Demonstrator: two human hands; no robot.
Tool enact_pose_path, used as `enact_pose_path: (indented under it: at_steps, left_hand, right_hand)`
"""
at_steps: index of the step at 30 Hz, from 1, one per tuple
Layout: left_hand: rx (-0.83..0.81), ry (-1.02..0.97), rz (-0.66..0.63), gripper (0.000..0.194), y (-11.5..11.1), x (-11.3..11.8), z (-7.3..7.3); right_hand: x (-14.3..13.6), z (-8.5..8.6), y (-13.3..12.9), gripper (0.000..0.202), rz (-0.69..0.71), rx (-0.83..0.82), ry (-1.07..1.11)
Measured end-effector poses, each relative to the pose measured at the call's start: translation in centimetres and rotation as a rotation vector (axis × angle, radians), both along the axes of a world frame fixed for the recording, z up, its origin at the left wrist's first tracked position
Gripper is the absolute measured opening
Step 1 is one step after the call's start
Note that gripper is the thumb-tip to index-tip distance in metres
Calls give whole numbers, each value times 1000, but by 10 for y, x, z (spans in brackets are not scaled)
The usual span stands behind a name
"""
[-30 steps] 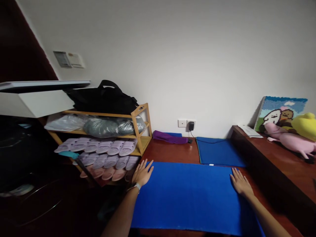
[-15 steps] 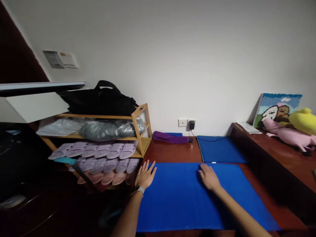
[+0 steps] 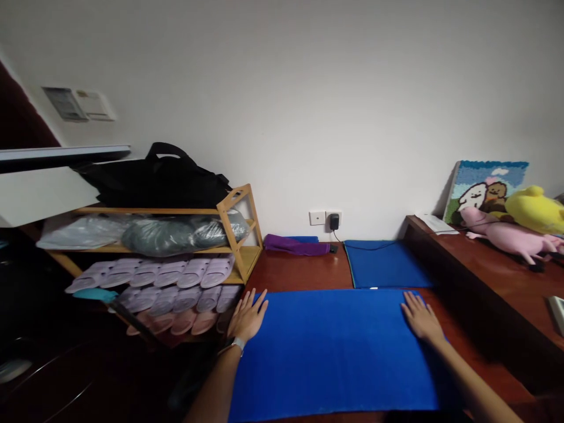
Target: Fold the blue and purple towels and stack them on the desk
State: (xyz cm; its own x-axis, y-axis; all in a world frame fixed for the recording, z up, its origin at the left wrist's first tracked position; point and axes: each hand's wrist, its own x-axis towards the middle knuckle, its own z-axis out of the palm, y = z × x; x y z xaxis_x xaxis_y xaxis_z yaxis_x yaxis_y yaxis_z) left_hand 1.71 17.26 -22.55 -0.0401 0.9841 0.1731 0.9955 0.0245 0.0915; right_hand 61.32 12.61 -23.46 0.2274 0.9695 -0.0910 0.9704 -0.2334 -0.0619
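Observation:
A blue cloth lies spread flat on the reddish-brown wooden table. My left hand rests palm down at the cloth's far left corner, fingers stretched out and apart, a watch on its wrist. At the far right corner lies my right hand, also flat with fingers extended. Neither hand grips anything. Just behind the spread cloth, to the right, is a folded blue cloth with a small white tag at its front edge.
A purple folded cloth lies by the wall, below a black plug. On the left stands a wooden rack with slippers and a black bag. A raised ledge on the right holds a pink plush toy.
My right hand has slid across the blue cloth from near its middle to its far right corner. My left hand stays at the left corner. The view has shifted slightly right.

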Motion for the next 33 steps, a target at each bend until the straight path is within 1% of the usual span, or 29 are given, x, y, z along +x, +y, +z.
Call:
enact_pose_path:
  at_steps: [1,2,4,6,9,12,14,16,17,18,20,23,25,26,27,28,29,30,31,33]
  left_hand:
    - [-7,6,-1,57,0,0,0]
    - [-16,16,-3,57,1,-1,0]
    - [-40,28,-2,57,2,-2,0]
    - [-59,26,1,57,3,-3,0]
    - [-81,22,0,57,6,-4,1]
    - [-113,38,-1,58,6,-4,9]
    - [-112,46,-2,59,2,-2,15]
    - [-59,43,-38,59,-7,6,22]
    - [-15,36,-78,59,-15,12,24]
    - [34,26,-132,59,-24,21,25]
    - [109,5,-270,56,-46,42,26]
    - [110,-9,-432,53,-85,71,22]
    - [88,-8,-473,53,-108,79,17]
    - [75,-4,-465,52,-117,78,15]
    - [59,0,-438,52,-124,74,13]
    - [41,4,-394,52,-129,68,11]
    - [25,6,-341,53,-133,60,10]
    - [11,8,-289,53,-136,52,9]
    - [0,8,-247,54,-137,44,9]
    - [-17,5,-207,55,-139,33,9]
  right_hand:
    - [24,-4,0,69,-47,-10,-13]
    - [42,-9,-1,69,-69,-14,-22]
    - [61,-15,0,69,-73,-12,-23]
    - [64,-19,1,69,-66,-4,-13]
    - [59,-18,2,69,-68,-2,-4]
    - [58,-11,3,69,-71,-14,-1]
    - [51,-3,3,69,-93,13,14]
    - [27,6,0,69,-83,114,23]
    - [6,10,-4,69,-48,178,30]
    - [-22,15,-9,68,12,242,42]
    - [-92,24,-24,67,178,301,110]
    - [-215,32,-55,68,391,279,270]
    - [-285,34,-76,67,494,237,346]
    - [-312,33,-85,66,532,215,375]
    - [-331,33,-93,66,552,193,397]
    - [-344,32,-99,66,559,174,410]
    - [-349,30,-104,66,554,158,415]
    - [-347,29,-107,68,540,146,413]
    - [-338,28,-109,69,519,137,403]
    - [-304,25,-112,73,459,128,361]
